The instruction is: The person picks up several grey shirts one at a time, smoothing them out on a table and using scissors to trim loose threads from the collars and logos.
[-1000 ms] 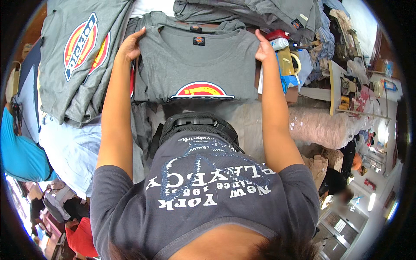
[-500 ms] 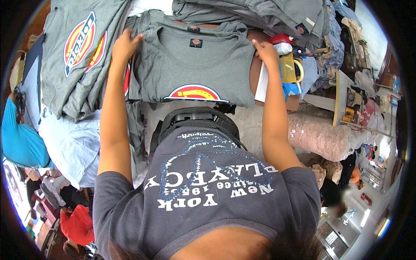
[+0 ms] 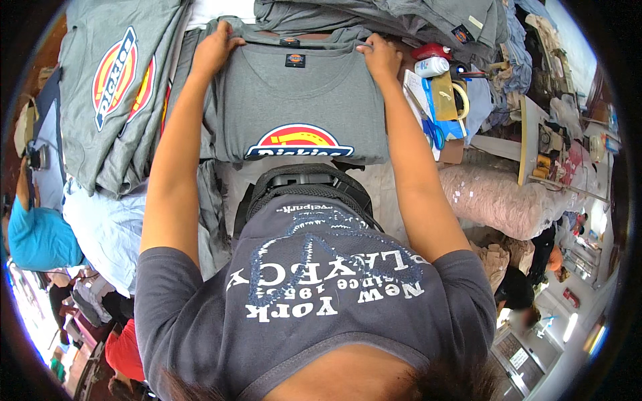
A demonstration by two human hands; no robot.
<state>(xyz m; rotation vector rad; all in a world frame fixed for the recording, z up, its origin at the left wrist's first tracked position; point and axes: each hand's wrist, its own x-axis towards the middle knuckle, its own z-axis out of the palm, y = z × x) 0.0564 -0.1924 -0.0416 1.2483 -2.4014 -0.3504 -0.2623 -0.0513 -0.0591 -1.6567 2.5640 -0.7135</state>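
Observation:
A grey T-shirt (image 3: 301, 103) lies in front of me, its neckline away from me. A dark label sits inside the collar, and the upper part of a red, yellow and navy print shows at the near edge. My left hand (image 3: 215, 51) is closed on its left shoulder, thumb and fingers pinching the cloth. At the opposite shoulder my right hand (image 3: 383, 59) pinches the fabric too. Another grey shirt's collar (image 3: 289, 41), also labelled, shows just beyond this neckline. How much cloth each hand grips is hidden.
Grey printed shirts (image 3: 117, 87) are stacked at left, with more grey garments (image 3: 394, 17) behind. At right lie a white bottle (image 3: 431, 67), a red object (image 3: 431, 51), a tape roll (image 3: 461, 100) and blue-handled scissors (image 3: 436, 137). Co-workers sit far left. A wrapped pink bundle (image 3: 498, 200) is at right.
Both hands have come inward, closer together, and slightly away from me. The shirt's shoulders have come in with them, and its body looks narrower. More of the print shows.

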